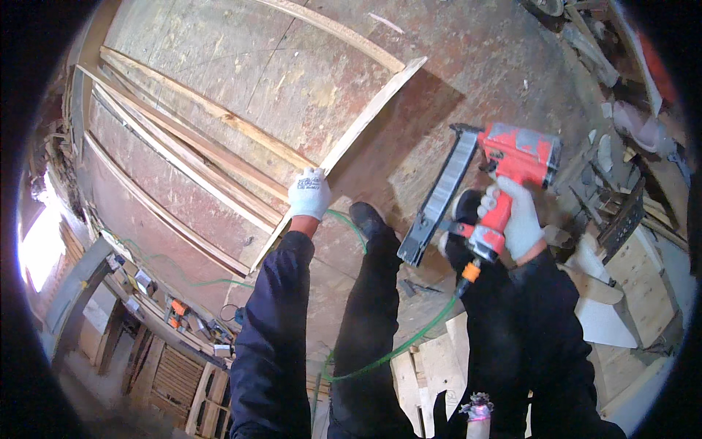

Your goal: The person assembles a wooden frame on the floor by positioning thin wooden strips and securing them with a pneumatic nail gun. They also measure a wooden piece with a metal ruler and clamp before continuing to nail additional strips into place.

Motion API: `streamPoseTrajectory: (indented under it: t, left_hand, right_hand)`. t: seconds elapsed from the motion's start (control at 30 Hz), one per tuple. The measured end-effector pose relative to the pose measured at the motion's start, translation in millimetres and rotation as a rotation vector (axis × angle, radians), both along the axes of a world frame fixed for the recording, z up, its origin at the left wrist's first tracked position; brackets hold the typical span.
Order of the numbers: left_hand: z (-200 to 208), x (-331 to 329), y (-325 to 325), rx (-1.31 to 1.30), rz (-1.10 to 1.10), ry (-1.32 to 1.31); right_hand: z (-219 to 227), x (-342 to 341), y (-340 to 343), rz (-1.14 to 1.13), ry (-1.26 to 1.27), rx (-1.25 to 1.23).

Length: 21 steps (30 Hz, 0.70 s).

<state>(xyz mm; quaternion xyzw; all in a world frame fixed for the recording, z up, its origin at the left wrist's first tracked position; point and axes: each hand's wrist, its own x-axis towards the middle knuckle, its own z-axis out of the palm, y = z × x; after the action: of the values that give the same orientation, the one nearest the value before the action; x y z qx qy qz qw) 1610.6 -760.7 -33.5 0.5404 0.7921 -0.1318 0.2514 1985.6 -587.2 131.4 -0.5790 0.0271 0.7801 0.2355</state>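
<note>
My left hand, in a white glove, is closed on the end of a wooden slat where it meets a crosspiece. Together with several other long slats, these form a wooden frame on the worn floor. In a white glove too, my right hand grips the handle of a red pneumatic nail gun. Its long grey magazine slants down to the left, apart from the frame. A green air hose joins the handle at an orange fitting.
My shoe stands just beside the crosspiece. Wood offcuts and scraps lie at the right. Low at the left is a cluttered shelf with wooden pallets below. Pale boards lie beneath my legs.
</note>
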Motion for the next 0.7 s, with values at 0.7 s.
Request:
streamPoseTrajectory:
  t: [0.7]
  left_hand:
    - [-17,25,-24,0.190,-0.085,-0.052]
  right_hand:
    - [-302,60,-100,-0.042,0.079,-0.154]
